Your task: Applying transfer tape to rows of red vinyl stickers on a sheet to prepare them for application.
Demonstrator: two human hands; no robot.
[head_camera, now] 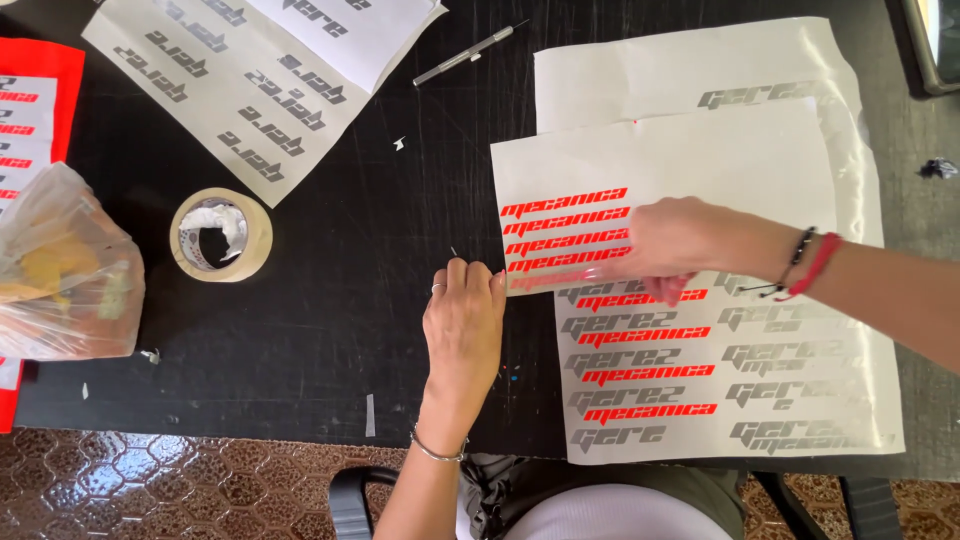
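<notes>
So we've got a black desk (330, 300) with a bunch of sticker sheets on it, and we'll use the masking tape roll (220, 235) as our anchor. Well to the right of the roll lies the top sheet (700, 165), white with rows of red lettering at its lower left. Our right hand (665, 245) lies flat on those red rows, fingers stretched out and pressing down, not wrapped around anything. Our left hand (465, 320) sits between the roll and that sheet, right at the sheet's lower left corner; its fingers are curled in and seem to pinch the sheet's edge, with a thin pointed bit poking up above them, though we honestly can't tell what that is. Under the top sheet, further right of the roll and nearer to us, is a lettered sheet (740, 400) with grey and red words, and a glossy clear sheet (690, 70) sticks out beyond it. Up and to the right of the roll lies a slim craft knife (465, 55). Above the roll is a white sheet with grey lettering (240, 90). Just left of the roll sits a crinkly plastic bag (65, 270), touching a red sheet (30, 70).
</notes>
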